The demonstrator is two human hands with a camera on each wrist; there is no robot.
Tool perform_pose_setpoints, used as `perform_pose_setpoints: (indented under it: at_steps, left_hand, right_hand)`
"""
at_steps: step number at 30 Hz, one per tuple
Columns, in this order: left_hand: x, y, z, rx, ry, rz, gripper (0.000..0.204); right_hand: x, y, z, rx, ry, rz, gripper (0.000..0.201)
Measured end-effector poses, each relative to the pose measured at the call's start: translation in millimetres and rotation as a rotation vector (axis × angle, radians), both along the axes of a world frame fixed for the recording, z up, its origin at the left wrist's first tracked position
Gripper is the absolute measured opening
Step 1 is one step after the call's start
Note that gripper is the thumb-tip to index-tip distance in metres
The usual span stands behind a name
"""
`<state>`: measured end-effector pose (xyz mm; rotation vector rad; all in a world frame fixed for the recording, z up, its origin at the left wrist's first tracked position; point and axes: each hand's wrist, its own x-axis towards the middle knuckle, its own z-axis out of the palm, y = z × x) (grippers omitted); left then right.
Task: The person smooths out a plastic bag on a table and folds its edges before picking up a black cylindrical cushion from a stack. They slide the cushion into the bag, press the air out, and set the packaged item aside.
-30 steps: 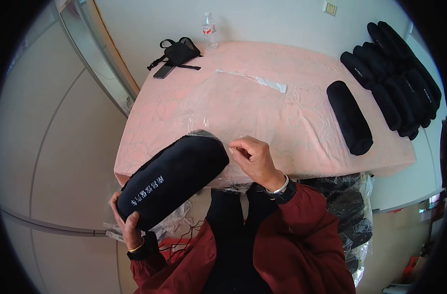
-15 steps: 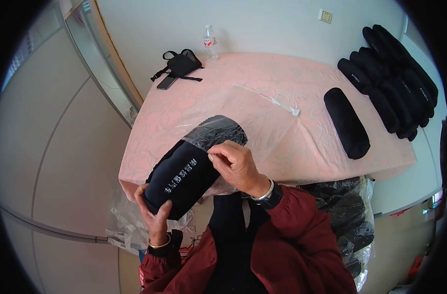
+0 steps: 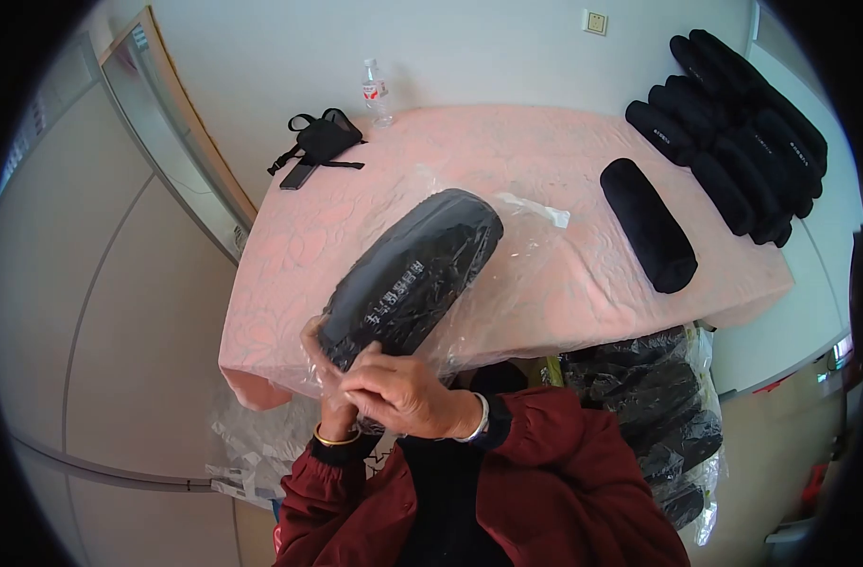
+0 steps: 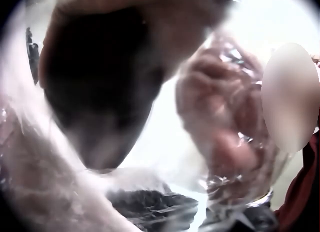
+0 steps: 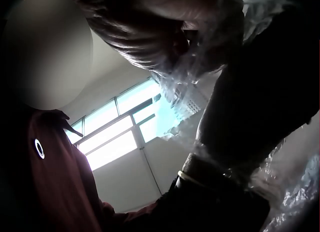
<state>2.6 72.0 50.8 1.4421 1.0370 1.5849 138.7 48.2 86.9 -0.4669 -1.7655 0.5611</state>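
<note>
A black bolster cushion (image 3: 413, 274) with white lettering lies tilted inside a clear plastic bag (image 3: 507, 265), over the near part of the bed. My left hand (image 3: 332, 389) grips the cushion's lower end, and the film covers that hand too. Close beside it, my right hand (image 3: 408, 395) has curled fingers and pinches the bag's edge near the left wrist. In the left wrist view the cushion's dark end (image 4: 100, 87) is within the left fingers, and the right hand (image 4: 220, 107) appears through shiny film. The right wrist view shows bunched film by the fingers.
Another black bolster (image 3: 649, 227) lies to the right on the pink bedcover (image 3: 564, 146). Several more bolsters (image 3: 734, 142) are piled at the far right. A bottle (image 3: 376, 94), black pouch (image 3: 329, 137) and phone (image 3: 298, 176) are at the back left. Wrapped black bolsters (image 3: 654, 406) stand below the bed's front edge.
The bag has been drawn down over the cushion, from its far end to the left hand. My right hand has moved left and down with the bag's edge; the cushion has shifted up and right.
</note>
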Motion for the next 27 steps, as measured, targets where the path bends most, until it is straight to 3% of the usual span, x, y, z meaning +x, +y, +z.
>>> perform_pose_setpoints:
  at_steps: [2, 6, 10, 16, 18, 20, 22, 27]
  left_hand:
    - [11.4, 0.4, 3.2, -0.057, 0.232, 0.015, 0.069]
    - [10.2, 9.1, -15.3, -0.023, 0.317, 0.007, 0.067]
    - [7.4, 11.3, -4.6, -0.054, 0.189, -0.104, 0.068]
    - [-5.4, 30.0, -11.3, -0.089, 0.215, -0.268, 0.074]
    - [-12.2, 31.4, -16.7, -0.071, 0.291, -0.283, 0.078]
    - [-6.1, 27.8, -11.3, -0.066, 0.268, -0.291, 0.078]
    - [3.6, 26.8, -2.5, -0.045, 0.236, -0.311, 0.076]
    - [18.7, 35.5, -0.7, -0.083, 0.181, -0.368, 0.079]
  right_hand:
    - [-4.4, -7.0, -6.4, -0.004, -0.022, 0.012, 0.017]
    - [-5.3, -10.5, -9.4, -0.021, -0.031, 0.028, 0.018]
    - [-10.3, -10.8, -2.1, -0.031, -0.008, 0.051, 0.018]
    - [11.4, -3.0, 6.4, -0.104, -0.08, 0.139, 0.017]
    - [44.0, 1.3, 26.4, -0.061, -0.122, -0.021, 0.021]
    - [81.9, 23.8, 33.9, 0.167, -0.161, -0.314, 0.029]
    - [120.8, 41.1, 41.7, 0.128, -0.335, -0.464, 0.036]
    - [152.9, 67.0, 10.2, 0.132, -0.595, -0.608, 0.051]
